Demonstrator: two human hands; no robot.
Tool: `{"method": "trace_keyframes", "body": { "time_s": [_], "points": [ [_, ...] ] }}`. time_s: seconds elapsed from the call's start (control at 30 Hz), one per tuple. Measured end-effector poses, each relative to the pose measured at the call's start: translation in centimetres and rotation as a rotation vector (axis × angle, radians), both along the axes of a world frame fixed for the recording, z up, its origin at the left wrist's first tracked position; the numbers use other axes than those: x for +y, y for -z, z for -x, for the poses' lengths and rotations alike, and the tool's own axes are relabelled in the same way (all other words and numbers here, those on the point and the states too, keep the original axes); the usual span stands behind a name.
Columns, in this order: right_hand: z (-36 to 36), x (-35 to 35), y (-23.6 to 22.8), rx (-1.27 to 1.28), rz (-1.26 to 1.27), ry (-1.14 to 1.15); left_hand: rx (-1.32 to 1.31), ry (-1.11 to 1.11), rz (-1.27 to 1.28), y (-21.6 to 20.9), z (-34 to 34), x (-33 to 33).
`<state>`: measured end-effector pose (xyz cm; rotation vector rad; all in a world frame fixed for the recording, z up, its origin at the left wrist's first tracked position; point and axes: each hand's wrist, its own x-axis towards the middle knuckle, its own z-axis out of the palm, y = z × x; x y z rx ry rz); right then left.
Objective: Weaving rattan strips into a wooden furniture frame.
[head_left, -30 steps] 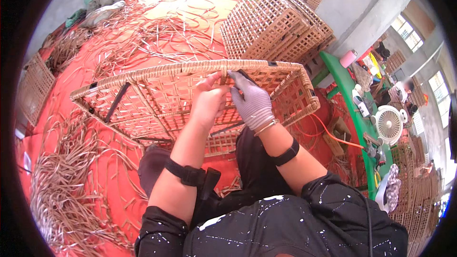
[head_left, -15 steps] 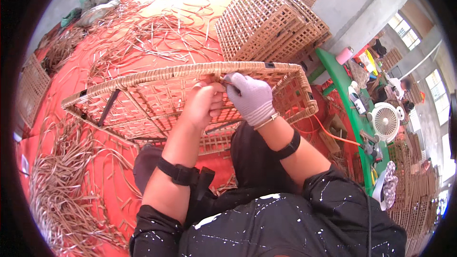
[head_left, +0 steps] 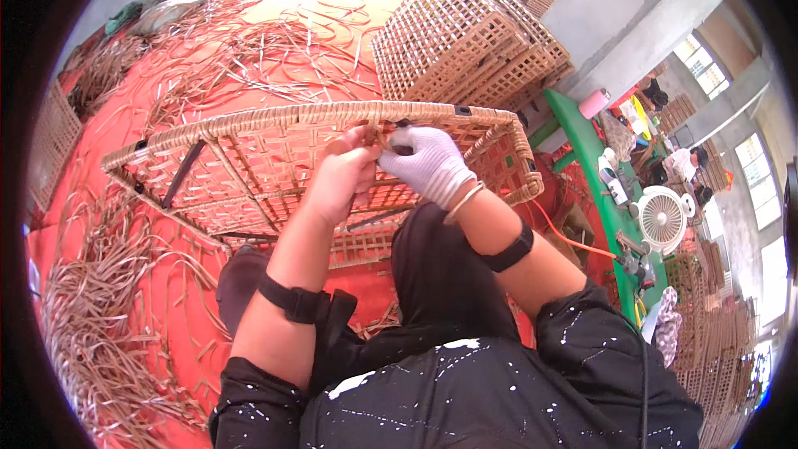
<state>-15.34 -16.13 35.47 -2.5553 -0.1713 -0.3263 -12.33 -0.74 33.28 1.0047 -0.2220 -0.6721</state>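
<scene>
1. Change: both hands have slid up from mid-panel to the far rim of the tray (head_left: 249, 129) over the last second; view has tightened too. Weaving looks to be at the rim binding now.
2. Loose strips (head_left: 91, 349): piles on the red floor (head_left: 349, 299), left edge and far side. Too many to count.
3. Left hand (head_left: 337, 179): bare, fingers curled narrow, pinching a strip at the rim's middle.
4. Right hand (head_left: 428, 162): one white glove, fingers closed tight on the same spot, touching the left.
5. Count: one tray in hand, two wristbands, two stacked crates (head_left: 465, 41) far right, one fan (head_left: 662, 216) at the right edge.
</scene>
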Motion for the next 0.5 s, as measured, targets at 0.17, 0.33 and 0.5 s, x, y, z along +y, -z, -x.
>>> {"method": "trace_keyframes", "body": {
  "time_s": [0.17,0.33,0.5],
  "points": [
    [-0.4,0.7,-3.0,0.551,-0.858,0.150,-0.201,-0.152,-0.178,1.3,-0.1,0.7],
    [-1.2,2.2,-5.9,0.689,-1.136,0.099,-0.627,-0.369,-0.554,2.4,-0.4,-0.1],
    [0.3,2.2,-6.8,0.730,-1.264,0.071,-0.811,-0.342,-0.694,2.1,-0.4,-0.1]
  ]
}}
